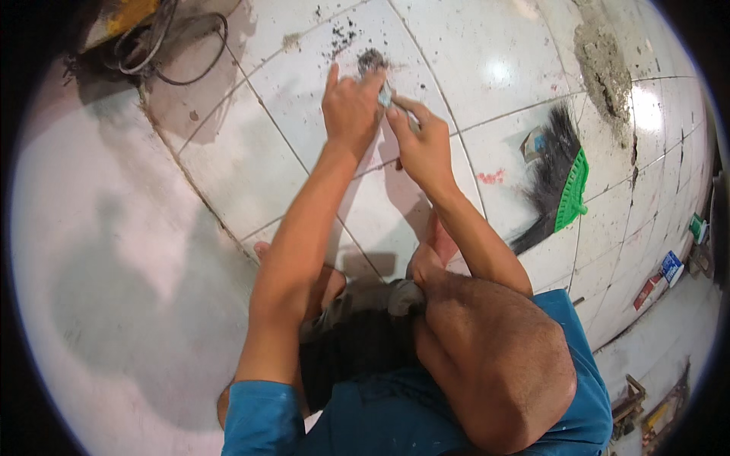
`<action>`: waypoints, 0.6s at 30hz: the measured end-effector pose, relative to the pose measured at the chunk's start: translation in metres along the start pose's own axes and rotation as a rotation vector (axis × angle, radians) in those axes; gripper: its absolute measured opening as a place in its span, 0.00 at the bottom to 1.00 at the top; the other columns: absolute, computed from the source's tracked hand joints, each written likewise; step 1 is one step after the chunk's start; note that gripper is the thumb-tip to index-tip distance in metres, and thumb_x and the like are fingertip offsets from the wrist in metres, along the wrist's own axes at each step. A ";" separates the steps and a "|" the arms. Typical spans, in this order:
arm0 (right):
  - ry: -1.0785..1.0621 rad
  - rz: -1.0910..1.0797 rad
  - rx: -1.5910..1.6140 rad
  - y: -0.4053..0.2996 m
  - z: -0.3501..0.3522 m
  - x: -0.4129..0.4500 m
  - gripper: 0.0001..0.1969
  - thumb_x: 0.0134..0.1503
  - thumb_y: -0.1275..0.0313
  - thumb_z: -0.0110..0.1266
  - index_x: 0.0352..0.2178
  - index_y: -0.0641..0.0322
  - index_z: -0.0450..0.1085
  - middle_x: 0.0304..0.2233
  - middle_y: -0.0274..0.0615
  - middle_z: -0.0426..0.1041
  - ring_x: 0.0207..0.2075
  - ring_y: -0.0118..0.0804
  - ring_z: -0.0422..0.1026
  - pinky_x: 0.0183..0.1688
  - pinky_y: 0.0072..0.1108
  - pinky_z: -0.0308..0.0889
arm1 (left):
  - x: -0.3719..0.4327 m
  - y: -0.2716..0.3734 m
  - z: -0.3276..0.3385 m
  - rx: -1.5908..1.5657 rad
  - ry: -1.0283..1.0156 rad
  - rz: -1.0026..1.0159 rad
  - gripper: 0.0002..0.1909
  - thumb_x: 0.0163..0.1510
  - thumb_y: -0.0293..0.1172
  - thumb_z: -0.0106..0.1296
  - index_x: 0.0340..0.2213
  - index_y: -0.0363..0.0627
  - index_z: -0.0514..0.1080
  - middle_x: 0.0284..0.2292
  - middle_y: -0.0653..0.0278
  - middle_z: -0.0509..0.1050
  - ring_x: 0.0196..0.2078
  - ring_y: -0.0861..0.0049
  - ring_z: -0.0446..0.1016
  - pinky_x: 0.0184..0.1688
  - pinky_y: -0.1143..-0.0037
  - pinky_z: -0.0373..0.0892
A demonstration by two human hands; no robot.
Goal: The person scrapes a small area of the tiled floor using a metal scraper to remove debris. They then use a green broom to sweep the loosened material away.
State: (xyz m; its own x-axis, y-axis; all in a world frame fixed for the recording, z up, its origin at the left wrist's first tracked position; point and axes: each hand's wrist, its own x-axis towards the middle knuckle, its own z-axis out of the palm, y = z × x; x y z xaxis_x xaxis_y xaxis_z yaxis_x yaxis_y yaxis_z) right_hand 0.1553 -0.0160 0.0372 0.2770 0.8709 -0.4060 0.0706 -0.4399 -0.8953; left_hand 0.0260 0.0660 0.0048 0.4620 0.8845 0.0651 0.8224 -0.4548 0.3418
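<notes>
My left hand (352, 111) reaches over the white floor tiles, its fingers at a small dark, fuzzy clump (372, 60) that lies on a tile. My right hand (421, 132) is close beside it, thumb and fingers closed on a small pale, bluish-white piece (386, 94) whose kind I cannot tell. The left fingertips touch or nearly touch that piece; the exact contact is hidden. Black crumbs (343, 35) are scattered on the tile just beyond the hands.
A green plastic broom head with black bristles (570, 191) lies on the right, a crumpled wrapper (534, 143) against it. Looped cable (191, 80) lies at the upper left. Rough mortar (603, 68) shows at the upper right. Small packets (672, 268) and tools (629, 399) lie farther right.
</notes>
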 end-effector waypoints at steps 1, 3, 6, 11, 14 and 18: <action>-0.004 -0.017 -0.022 0.002 -0.001 0.001 0.19 0.68 0.64 0.58 0.53 0.68 0.76 0.23 0.39 0.74 0.16 0.27 0.70 0.19 0.24 0.65 | 0.000 -0.005 0.003 0.032 0.012 0.021 0.19 0.55 0.29 0.55 0.49 0.47 0.80 0.46 0.61 0.84 0.39 0.63 0.79 0.71 0.57 0.59; 0.003 -0.043 -0.065 0.002 -0.005 -0.004 0.19 0.67 0.63 0.58 0.52 0.68 0.76 0.26 0.44 0.76 0.21 0.32 0.73 0.24 0.27 0.67 | -0.005 0.001 0.011 -0.003 0.052 0.008 0.19 0.55 0.28 0.54 0.49 0.48 0.80 0.47 0.58 0.83 0.39 0.63 0.79 0.72 0.58 0.59; 0.011 0.025 -0.019 -0.004 0.000 0.014 0.21 0.66 0.61 0.58 0.52 0.69 0.76 0.32 0.60 0.81 0.31 0.48 0.81 0.37 0.33 0.73 | 0.012 -0.006 0.014 0.099 0.081 -0.006 0.19 0.55 0.29 0.54 0.49 0.48 0.80 0.48 0.56 0.83 0.39 0.63 0.80 0.71 0.60 0.60; 0.002 -0.058 -0.071 -0.001 -0.003 0.005 0.19 0.69 0.64 0.57 0.53 0.69 0.76 0.20 0.36 0.73 0.13 0.25 0.68 0.16 0.23 0.63 | -0.002 0.003 0.007 -0.089 0.044 -0.024 0.19 0.53 0.29 0.56 0.48 0.45 0.80 0.47 0.53 0.83 0.37 0.60 0.79 0.70 0.58 0.61; 0.033 -0.032 -0.059 0.002 -0.005 0.005 0.19 0.69 0.64 0.57 0.53 0.70 0.75 0.18 0.36 0.72 0.13 0.25 0.68 0.16 0.23 0.63 | 0.007 0.009 0.002 -0.078 0.036 -0.018 0.19 0.53 0.29 0.57 0.47 0.45 0.80 0.46 0.55 0.83 0.37 0.60 0.79 0.71 0.58 0.60; -0.013 0.020 -0.015 -0.010 -0.004 0.000 0.19 0.69 0.64 0.57 0.53 0.70 0.75 0.19 0.37 0.73 0.13 0.25 0.68 0.16 0.23 0.63 | 0.003 0.007 0.000 -0.035 0.002 -0.005 0.21 0.52 0.30 0.57 0.49 0.45 0.80 0.45 0.55 0.84 0.37 0.62 0.79 0.72 0.58 0.60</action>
State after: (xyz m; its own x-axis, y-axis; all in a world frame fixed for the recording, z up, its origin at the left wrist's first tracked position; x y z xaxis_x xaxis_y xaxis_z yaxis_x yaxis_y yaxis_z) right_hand 0.1586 -0.0125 0.0473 0.2660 0.8645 -0.4265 0.0797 -0.4607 -0.8840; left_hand 0.0330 0.0655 0.0070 0.4567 0.8872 0.0655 0.8129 -0.4461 0.3743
